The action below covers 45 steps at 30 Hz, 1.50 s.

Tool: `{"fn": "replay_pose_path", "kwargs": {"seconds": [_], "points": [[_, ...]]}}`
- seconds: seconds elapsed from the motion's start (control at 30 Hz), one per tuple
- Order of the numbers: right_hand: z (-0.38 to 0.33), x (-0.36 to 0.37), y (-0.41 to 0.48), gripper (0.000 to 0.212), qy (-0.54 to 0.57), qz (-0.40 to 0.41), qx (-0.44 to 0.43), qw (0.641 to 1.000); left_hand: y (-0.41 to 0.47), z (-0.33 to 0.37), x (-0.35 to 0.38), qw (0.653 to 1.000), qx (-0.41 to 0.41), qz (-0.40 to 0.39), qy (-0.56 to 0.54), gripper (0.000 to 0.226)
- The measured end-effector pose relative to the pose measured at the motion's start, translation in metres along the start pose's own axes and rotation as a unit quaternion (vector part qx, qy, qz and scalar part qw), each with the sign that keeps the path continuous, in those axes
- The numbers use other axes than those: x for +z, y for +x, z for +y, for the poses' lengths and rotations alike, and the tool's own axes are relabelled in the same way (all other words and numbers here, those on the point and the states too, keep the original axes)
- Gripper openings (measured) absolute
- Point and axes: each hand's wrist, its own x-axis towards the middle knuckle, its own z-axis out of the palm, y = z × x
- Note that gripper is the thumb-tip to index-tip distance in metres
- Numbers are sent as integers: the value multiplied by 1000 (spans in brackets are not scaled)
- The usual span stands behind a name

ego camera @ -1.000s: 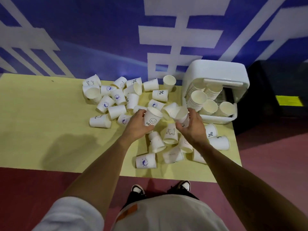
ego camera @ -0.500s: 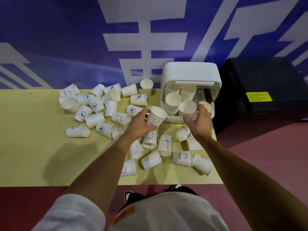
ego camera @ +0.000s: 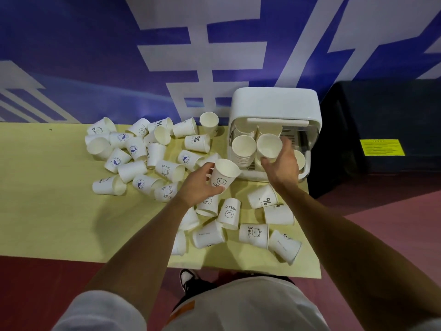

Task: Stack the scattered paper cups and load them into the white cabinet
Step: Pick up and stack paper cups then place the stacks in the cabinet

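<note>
Gripping a smiley cup [ego camera: 224, 174] by its side, the left hand [ego camera: 199, 185] holds it mouth-up above the desk [ego camera: 47, 211], just in front of the white cabinet [ego camera: 274, 103]. The right hand [ego camera: 282, 163] curls its fingers round a plain cup [ego camera: 269, 144] at the cabinet's open front, beside a stack of cups [ego camera: 243, 146] standing inside. Whether the plain cup is a single cup or the top of several, I cannot tell. Loose cups [ego camera: 133, 149] lie scattered over the yellow desk, most on their sides, one group to the left of the cabinet and another near the front edge under the arms. The cabinet stands at the desk's far right corner against a blue and white wall [ego camera: 95, 44], with a black box [ego camera: 381, 115] bearing a yellow label [ego camera: 381, 147] to its right.
</note>
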Motion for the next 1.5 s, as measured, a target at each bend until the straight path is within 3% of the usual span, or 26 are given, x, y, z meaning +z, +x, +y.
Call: {"fn": "replay_pose_path", "kwargs": {"seconds": [0.3, 0.47, 0.63, 1.03, 1.2, 1.5], "points": [[16, 6, 5, 80, -66, -24, 14, 997, 1, -4, 13, 999, -38, -6, 9, 67], [20, 1, -4, 62, -86, -10, -20, 996, 3, -1, 13, 999, -29, -18, 15, 65], [16, -1, -21, 46, -23, -125, -78, 989, 8, 11, 18, 1000, 0, -14, 17, 63], [-2, 5, -41, 77, 58, -188, -6, 981, 9, 19, 19, 999, 25, -45, -3, 59], [-5, 3, -38, 77, 30, -136, -35, 990, 13, 22, 20, 998, 21, -54, -11, 63], [3, -20, -10, 81, -29, -12, -9, 999, 20, 9, 18, 999, 7, -48, -3, 61]]}}
